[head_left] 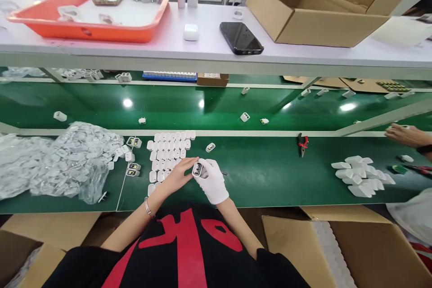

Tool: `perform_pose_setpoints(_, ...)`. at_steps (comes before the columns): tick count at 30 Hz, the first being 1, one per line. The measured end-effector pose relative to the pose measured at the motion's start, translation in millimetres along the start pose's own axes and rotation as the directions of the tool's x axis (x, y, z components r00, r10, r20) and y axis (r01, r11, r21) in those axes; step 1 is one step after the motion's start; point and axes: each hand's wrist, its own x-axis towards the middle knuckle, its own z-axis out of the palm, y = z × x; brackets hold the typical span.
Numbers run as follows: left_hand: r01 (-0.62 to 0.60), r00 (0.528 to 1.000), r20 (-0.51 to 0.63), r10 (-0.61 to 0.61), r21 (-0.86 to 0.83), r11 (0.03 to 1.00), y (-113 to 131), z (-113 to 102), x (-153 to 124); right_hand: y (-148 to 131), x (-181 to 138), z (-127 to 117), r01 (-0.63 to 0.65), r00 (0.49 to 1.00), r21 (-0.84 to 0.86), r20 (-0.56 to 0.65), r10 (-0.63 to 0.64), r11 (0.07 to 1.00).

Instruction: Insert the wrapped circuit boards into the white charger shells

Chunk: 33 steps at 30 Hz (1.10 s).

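My right hand, in a white glove, is closed on a white charger casing. Its open end faces up and shows dark and metallic parts inside. My bare left hand, with a bracelet at the wrist, meets the casing from the left, index finger at its top edge and thumb lower down. A thin dark tip sticks out beyond the glove; what it belongs to is hidden. Rows of white casings stand left of my hands, partly behind my left arm. Another open casing lies just beyond them.
Bags of white parts fill the left, beside open casings. Red-handled pliers and a pile of white casings lie rightward, near a co-worker's hand. Overhead, a shelf carries an orange tray, a phone and a carton.
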Motion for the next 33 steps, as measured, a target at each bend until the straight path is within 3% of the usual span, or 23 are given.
perform_pose_setpoints(3, 0.032, 0.999, -0.005, -0.032, 0.005, 0.999, 3, -8, -1, 0, 1, 3, 0.046, 0.999, 0.122, -0.024, -0.044, 0.991)
perform_pose_setpoints(7, 0.145, 0.989, -0.016, -0.144, 0.065, 0.987, -5, -3, -12, 19, 2, 26, -0.201, 0.979, 0.113, 0.012, 0.201, 0.973)
perform_pose_setpoints(10, 0.294, 0.951, -0.143, -0.276, 0.131, 0.947, -28, -11, -18, 42, 10, 38, -0.344, 0.938, 0.057, -0.02, 0.345, 0.937)
perform_pose_setpoints(13, 0.506, 0.832, -0.357, -0.424, 0.173, 0.845, -67, -44, -13, 64, 24, 34, -0.447, 0.891, -0.022, -0.097, 0.443, 0.894)
perform_pose_setpoints(16, 0.695, 0.653, -0.552, -0.519, 0.163, 0.7, -111, -94, 3, 79, 38, 21, -0.514, 0.854, -0.102, -0.157, 0.496, 0.852)
perform_pose_setpoints(19, 0.816, 0.491, -0.668, -0.559, 0.129, 0.563, -150, -141, 24, 89, 50, 13, -0.537, 0.841, -0.161, -0.178, 0.511, 0.828)
perform_pose_setpoints(22, 0.887, 0.367, -0.723, -0.585, 0.084, 0.453, -180, -170, 47, 95, 63, 16, -0.481, 0.877, -0.24, -0.151, 0.457, 0.843)
perform_pose_setpoints(25, 0.927, 0.274, -0.748, -0.604, 0.04, 0.372, -204, -184, 65, 99, 78, 24, -0.339, 0.94, -0.419, -0.121, 0.318, 0.843)
perform_pose_setpoints(28, 0.942, 0.247, -0.736, -0.63, 0.031, 0.333, -223, -193, 73, 100, 93, 31, -0.239, 0.964, -0.532, -0.026, 0.266, 0.812)
perform_pose_setpoints(31, 0.936, 0.294, -0.7, -0.651, 0.071, 0.345, -240, -204, 76, 100, 115, 33, -0.21, 0.944, -0.549, 0.102, 0.314, 0.809)
perform_pose_setpoints(33, 0.92, 0.344, -0.679, -0.649, 0.106, 0.377, -247, -210, 81, 102, 143, 32, -0.247, 0.931, -0.556, 0.092, 0.354, 0.793)
